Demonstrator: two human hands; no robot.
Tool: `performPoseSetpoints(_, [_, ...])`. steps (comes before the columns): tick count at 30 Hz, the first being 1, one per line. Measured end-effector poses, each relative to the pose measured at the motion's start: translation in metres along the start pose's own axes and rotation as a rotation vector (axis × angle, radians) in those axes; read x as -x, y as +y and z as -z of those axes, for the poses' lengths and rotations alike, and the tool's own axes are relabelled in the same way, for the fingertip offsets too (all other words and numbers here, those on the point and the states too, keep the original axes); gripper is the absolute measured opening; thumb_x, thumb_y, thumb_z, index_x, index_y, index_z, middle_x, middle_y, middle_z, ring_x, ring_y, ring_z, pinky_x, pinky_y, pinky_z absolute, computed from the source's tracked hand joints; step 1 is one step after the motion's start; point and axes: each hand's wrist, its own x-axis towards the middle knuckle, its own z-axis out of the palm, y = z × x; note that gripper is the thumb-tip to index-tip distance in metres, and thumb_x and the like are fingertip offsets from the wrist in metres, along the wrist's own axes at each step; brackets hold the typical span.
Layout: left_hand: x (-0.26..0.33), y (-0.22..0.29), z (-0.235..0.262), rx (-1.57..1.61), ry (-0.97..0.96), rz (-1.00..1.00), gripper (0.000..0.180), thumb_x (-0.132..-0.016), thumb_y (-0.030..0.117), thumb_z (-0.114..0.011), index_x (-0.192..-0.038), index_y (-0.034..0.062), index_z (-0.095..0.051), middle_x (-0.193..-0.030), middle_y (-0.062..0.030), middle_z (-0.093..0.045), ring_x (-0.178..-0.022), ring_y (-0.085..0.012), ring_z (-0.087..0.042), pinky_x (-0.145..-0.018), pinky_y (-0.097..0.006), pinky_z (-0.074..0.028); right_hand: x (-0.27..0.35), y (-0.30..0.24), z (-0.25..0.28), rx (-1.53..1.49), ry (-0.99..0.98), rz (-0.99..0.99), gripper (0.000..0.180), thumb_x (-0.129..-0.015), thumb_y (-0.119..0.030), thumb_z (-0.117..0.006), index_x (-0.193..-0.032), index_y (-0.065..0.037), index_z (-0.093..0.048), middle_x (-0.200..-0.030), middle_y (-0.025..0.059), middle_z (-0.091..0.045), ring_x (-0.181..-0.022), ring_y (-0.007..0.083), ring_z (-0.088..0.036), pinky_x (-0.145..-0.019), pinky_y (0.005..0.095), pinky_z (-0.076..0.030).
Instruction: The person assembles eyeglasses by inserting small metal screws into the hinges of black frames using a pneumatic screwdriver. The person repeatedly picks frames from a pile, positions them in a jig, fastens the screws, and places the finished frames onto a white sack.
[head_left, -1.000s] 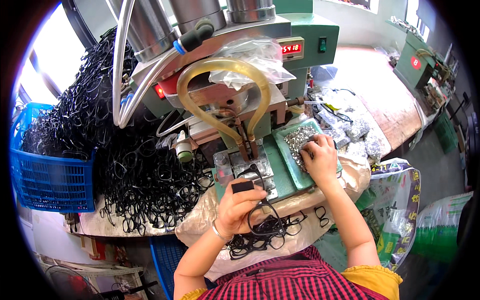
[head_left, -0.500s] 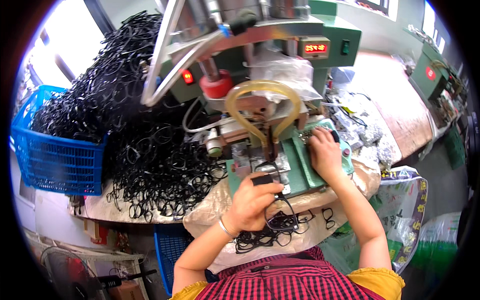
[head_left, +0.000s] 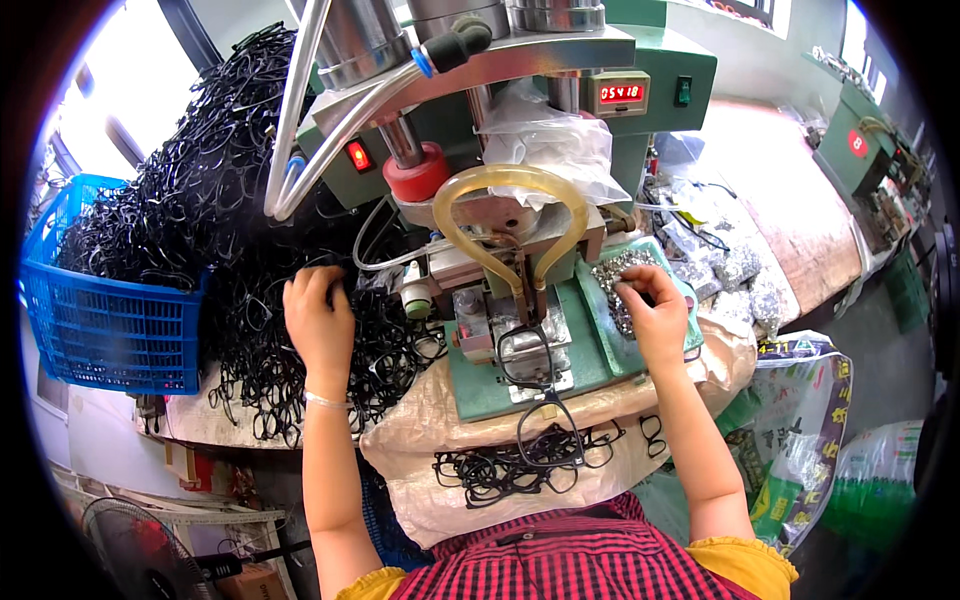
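My left hand (head_left: 322,318) has its fingers bent down into a large heap of black glasses frames (head_left: 290,360); what lies under the fingertips is hidden. At the green-based press (head_left: 480,385), a black glasses frame (head_left: 548,425) sits below the metal tips of the yellowish tube loop (head_left: 575,215), its near rim jutting over the front edge, with neither hand on it. My right hand (head_left: 660,318) is over a green tray (head_left: 612,345) of small metal parts (head_left: 612,285). Its thumb and forefinger are pinched together, and anything between them is too small to make out.
More black frames (head_left: 500,470) lie on brown paper (head_left: 410,430) near my apron. A blue crate (head_left: 120,330) piled with frames stands left. Clear bags of metal parts (head_left: 735,265) lie right of the press. A white hose (head_left: 345,150) and red collar (head_left: 415,172) are overhead.
My left hand has let go of the glasses frame at the press and moved left to the heap. My right hand has drawn back slightly over the parts tray, thumb and forefinger now pinched.
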Motion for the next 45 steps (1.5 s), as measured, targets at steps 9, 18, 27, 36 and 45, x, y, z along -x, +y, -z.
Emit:
performPoseSetpoints(9, [0.019,-0.052,-0.041,0.127,-0.307,-0.022,0.024,-0.07,-0.005,-0.066,-0.093,-0.0016,-0.072,-0.14,-0.0125,-0.056,-0.106,-0.0355,-0.057,-0.092,-0.039,-0.05,0.038,-0.001,0.053,0.418,0.094,0.178,0.015,-0.081,0.002,-0.07,-0.096,-0.001,-0.071,-0.09,0.0087,-0.071,-0.084,0.0198,-0.066,-0.078,0.0295,-0.05])
performPoseSetpoints(18, [0.025,0.01,0.004,0.305,0.122,0.053,0.011,-0.093,0.003,-0.056,-0.084,-0.0027,-0.059,-0.087,-0.0081,-0.065,-0.077,-0.0223,-0.054,-0.076,-0.034,-0.043,0.037,-0.076,0.012,0.226,-0.223,0.383,0.014,-0.076,0.002,-0.07,-0.089,-0.002,-0.072,-0.088,0.0101,-0.07,-0.084,0.0237,-0.067,-0.078,0.0329,-0.051])
performPoseSetpoints(27, [0.105,0.061,-0.016,1.2,0.201,0.696,0.007,-0.104,0.011,-0.052,-0.106,0.005,-0.054,-0.099,-0.0058,-0.062,-0.076,-0.0125,-0.06,-0.068,-0.026,-0.052,0.037,-0.063,-0.058,-0.157,-0.185,0.127,0.043,-0.079,-0.002,-0.07,-0.12,0.002,-0.057,-0.089,0.0055,-0.067,-0.089,0.0117,-0.064,-0.087,0.0257,-0.048])
performPoseSetpoints(36, [0.008,0.114,0.042,1.311,0.188,-0.001,0.013,-0.1,0.008,-0.049,-0.11,-0.0002,-0.051,-0.112,-0.0212,-0.06,-0.092,-0.0297,-0.064,-0.08,-0.042,-0.058,0.054,-0.104,-0.058,-0.385,-0.327,-0.067,0.054,-0.082,0.0,-0.068,-0.133,0.003,-0.047,-0.107,0.0097,-0.069,-0.106,0.0143,-0.063,-0.097,0.0283,-0.044])
performPoseSetpoints(45, [0.044,0.137,0.024,0.872,-0.198,-0.604,0.023,-0.073,0.011,-0.071,-0.096,0.0111,-0.074,-0.1,-0.0086,-0.074,-0.082,-0.0273,-0.07,-0.087,-0.049,-0.052,0.007,-0.015,0.02,1.006,-0.106,0.317,0.024,-0.075,-0.017,-0.077,-0.098,-0.009,-0.072,-0.127,0.0217,-0.06,-0.129,0.0411,-0.049,-0.105,0.0474,-0.042])
